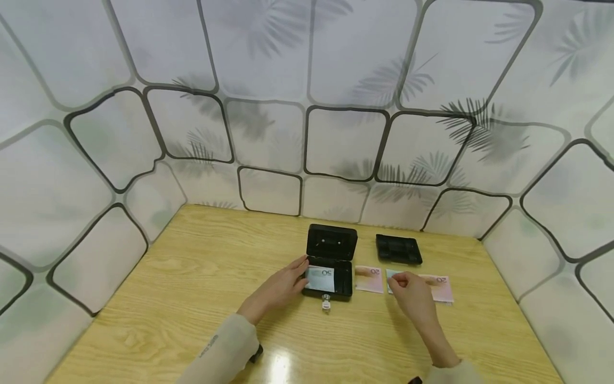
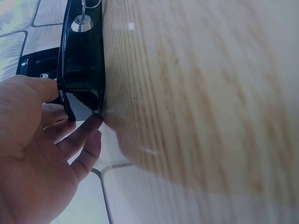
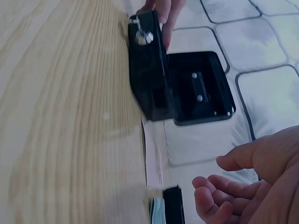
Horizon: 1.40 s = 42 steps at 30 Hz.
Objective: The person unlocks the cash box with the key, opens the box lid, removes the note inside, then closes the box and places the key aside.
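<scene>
LH (image 1: 287,281) holds box (image 1: 343,281); RH (image 1: 414,296) prob. above blue note (image 1: 390,274).

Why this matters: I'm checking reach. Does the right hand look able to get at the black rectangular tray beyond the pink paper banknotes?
Probably yes: the right hand is near the tray, and nothing upright stands between them; the banknotes by the hand lie flat.

The black box (image 1: 341,294) sits at your left hand (image 1: 280,282); notes (image 1: 368,279) by your right hand (image 1: 416,298) are pink and pale blue, the table (image 1: 144,298) wood-grained yellow.
</scene>
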{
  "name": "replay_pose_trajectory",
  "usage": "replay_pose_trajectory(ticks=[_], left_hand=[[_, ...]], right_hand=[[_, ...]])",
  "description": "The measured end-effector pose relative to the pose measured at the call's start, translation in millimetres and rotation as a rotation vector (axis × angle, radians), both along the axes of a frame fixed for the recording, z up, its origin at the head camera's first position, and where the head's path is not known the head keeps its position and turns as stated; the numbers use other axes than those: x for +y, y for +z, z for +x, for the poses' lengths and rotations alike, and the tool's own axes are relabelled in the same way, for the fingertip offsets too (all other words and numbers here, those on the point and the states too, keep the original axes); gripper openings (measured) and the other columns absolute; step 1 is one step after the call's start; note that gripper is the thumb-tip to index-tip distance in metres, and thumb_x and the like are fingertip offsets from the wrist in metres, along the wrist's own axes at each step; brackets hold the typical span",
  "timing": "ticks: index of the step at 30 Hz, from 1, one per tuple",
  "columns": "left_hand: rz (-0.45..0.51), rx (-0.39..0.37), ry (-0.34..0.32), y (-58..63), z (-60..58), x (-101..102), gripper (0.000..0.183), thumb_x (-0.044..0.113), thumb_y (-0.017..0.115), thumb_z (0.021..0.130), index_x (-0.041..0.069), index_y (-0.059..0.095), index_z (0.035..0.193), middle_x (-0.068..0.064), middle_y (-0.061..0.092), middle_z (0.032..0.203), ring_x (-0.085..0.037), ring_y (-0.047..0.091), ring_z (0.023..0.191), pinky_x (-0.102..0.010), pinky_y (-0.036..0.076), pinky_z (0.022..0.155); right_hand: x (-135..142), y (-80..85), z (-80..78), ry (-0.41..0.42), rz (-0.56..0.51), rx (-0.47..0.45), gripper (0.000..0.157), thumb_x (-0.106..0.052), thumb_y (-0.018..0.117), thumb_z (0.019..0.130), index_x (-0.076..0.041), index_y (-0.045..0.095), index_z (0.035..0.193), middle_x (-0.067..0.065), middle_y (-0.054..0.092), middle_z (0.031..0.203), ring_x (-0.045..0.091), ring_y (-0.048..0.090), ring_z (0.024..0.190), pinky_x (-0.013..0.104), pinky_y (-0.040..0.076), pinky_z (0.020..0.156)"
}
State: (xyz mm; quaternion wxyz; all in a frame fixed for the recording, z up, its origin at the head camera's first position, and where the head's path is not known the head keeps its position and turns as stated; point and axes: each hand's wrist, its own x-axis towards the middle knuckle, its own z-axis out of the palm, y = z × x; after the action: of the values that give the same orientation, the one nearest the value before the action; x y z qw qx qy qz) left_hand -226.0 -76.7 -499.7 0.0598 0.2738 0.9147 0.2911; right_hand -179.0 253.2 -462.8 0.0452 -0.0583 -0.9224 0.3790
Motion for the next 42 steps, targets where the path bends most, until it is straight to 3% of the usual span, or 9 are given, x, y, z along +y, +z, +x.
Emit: replay_pose_trajectory(ticks=[10,15,29,35,42], left_hand=[[0.009,0.005,-0.007,0.6,-0.5,-0.1,0.055,0.02,0.053,0.11,-0.007,0.039,0.155,-0.017,0.029,0.167,-0.036,0.039,0.147,-0.049,0.039,0.115],[0.017,0.0,-0.007,0.8,-0.1,-0.6,0.054,0.019,0.054,0.109,-0.007,0.039,0.155,-0.017,0.029,0.167,-0.036,0.039,0.147,-0.049,0.039,0.115],[0.011,0.026,-0.003,-0.4,-0.5,-0.5,0.054,0.019,0.054,0.109,-0.008,0.04,0.154,-0.017,0.031,0.166,-0.036,0.039,0.147,-0.049,0.038,0.116],[0.015,0.011,0.01,0.9,-0.5,0.1,0.054,0.02,0.054,0.109,-0.006,0.04,0.154,-0.015,0.03,0.166,-0.035,0.039,0.147,-0.049,0.038,0.116],[0.015,-0.003,0.012,0.9,-0.6,0.1,0.054,0.02,0.054,0.109,-0.006,0.04,0.155,-0.015,0.029,0.167,-0.034,0.038,0.148,-0.048,0.038,0.116]], right_hand=[[-52.3,1.4,-14.5,0.093,-0.062,0.07,0.017,-0.011,0.07,0.097,0.004,0.077,0.105,0.005,0.071,0.083,0.014,0.058,0.069,0.027,0.047,0.058],[-69.6,1.5,-15.8,0.143,-0.109,0.054,0.019,-0.009,0.071,0.097,0.004,0.076,0.109,0.005,0.072,0.087,0.015,0.064,0.073,0.029,0.05,0.06],[-90.3,6.3,-23.0,0.206,-0.151,-0.004,0.024,-0.012,0.068,0.099,0.004,0.073,0.117,0.006,0.073,0.093,0.02,0.069,0.074,0.034,0.056,0.064],[-94.7,2.3,-25.2,0.227,-0.107,0.002,0.023,-0.011,0.069,0.098,0.002,0.075,0.116,0.006,0.074,0.098,0.019,0.068,0.082,0.037,0.056,0.069],[-99.7,0.5,-27.4,0.25,-0.074,-0.07,0.029,-0.009,0.066,0.1,0.007,0.071,0.123,0.013,0.075,0.105,0.017,0.067,0.068,0.033,0.056,0.06]])
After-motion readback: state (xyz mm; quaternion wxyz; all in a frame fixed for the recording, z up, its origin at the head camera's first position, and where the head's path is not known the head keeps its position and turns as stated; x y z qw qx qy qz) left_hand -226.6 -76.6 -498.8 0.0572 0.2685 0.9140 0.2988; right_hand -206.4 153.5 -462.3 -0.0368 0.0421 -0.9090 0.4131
